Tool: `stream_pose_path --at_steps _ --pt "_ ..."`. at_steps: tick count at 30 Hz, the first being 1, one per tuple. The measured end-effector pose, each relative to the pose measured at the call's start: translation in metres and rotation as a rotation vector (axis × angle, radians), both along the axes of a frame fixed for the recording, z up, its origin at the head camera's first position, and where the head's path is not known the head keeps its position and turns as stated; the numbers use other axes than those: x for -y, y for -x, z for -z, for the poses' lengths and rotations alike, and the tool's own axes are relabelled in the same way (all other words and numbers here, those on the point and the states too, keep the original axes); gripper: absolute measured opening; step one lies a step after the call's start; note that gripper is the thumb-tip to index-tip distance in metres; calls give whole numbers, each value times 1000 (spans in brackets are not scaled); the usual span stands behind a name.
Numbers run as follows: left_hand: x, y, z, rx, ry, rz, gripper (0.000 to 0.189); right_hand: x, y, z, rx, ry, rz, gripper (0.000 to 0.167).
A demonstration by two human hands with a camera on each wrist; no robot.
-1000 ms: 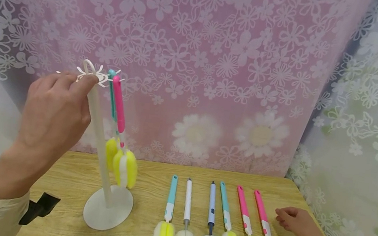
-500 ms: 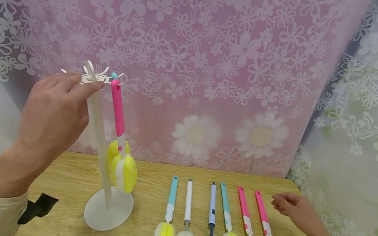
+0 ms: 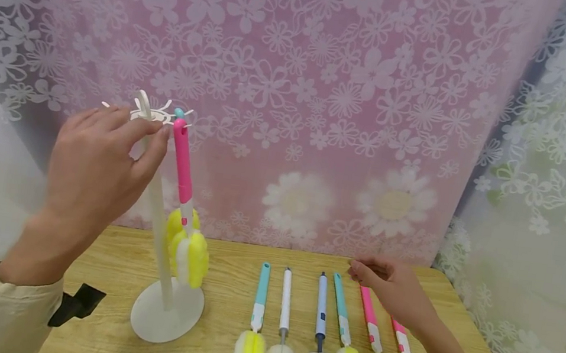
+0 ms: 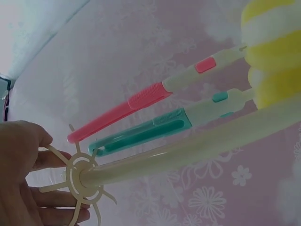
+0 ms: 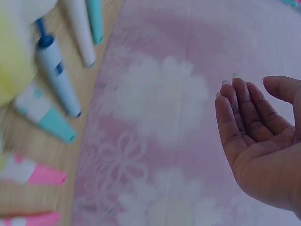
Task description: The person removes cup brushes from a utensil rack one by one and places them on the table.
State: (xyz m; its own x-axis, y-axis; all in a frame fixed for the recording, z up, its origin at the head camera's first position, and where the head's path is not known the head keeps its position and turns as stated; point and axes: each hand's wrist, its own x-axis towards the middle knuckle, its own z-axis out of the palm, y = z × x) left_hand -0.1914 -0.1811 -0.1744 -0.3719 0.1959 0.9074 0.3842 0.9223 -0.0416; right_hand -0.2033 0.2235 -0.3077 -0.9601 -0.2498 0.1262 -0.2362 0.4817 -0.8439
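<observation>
My left hand (image 3: 103, 159) is at the top of a white hanging rack (image 3: 165, 307), a post on a round base. In the left wrist view its thumb and index finger pinch an arm of the hook ring (image 4: 75, 181), and other fingers lie behind the ring. From two hooks hang a pink-handled sponge bottle brush (image 3: 184, 163) and a teal-handled sponge bottle brush (image 4: 141, 136). My right hand (image 3: 396, 293) hovers over the row of brushes, fingers loosely bent and holding nothing. It hides parts of two pink-handled brushes (image 3: 369, 313) lying there.
On the wooden table (image 3: 225, 288), the row also has a teal brush (image 3: 261, 293) at its left end, a white-handled brush (image 3: 286, 299), a blue-handled brush (image 3: 322, 307) and another teal brush (image 3: 341, 303). A flowered curtain (image 3: 312, 115) stands behind.
The ring has turned slightly, bringing the hanging pink brush in front of the teal one. My left thumb has come forward to the ring. My right hand has moved left over the handles.
</observation>
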Motion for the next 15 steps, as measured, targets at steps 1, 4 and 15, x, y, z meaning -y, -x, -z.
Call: stream_pose_path --at_steps 1,4,15 --pt "0 0 0 4 0 -14 36 9 1 -2 -7 2 -5 43" --pt "-2 0 -1 15 6 -64 37 34 6 -5 -45 41 -43 37" --pt "-4 5 2 -21 6 -107 40 112 19 -4 -176 161 -126 25"
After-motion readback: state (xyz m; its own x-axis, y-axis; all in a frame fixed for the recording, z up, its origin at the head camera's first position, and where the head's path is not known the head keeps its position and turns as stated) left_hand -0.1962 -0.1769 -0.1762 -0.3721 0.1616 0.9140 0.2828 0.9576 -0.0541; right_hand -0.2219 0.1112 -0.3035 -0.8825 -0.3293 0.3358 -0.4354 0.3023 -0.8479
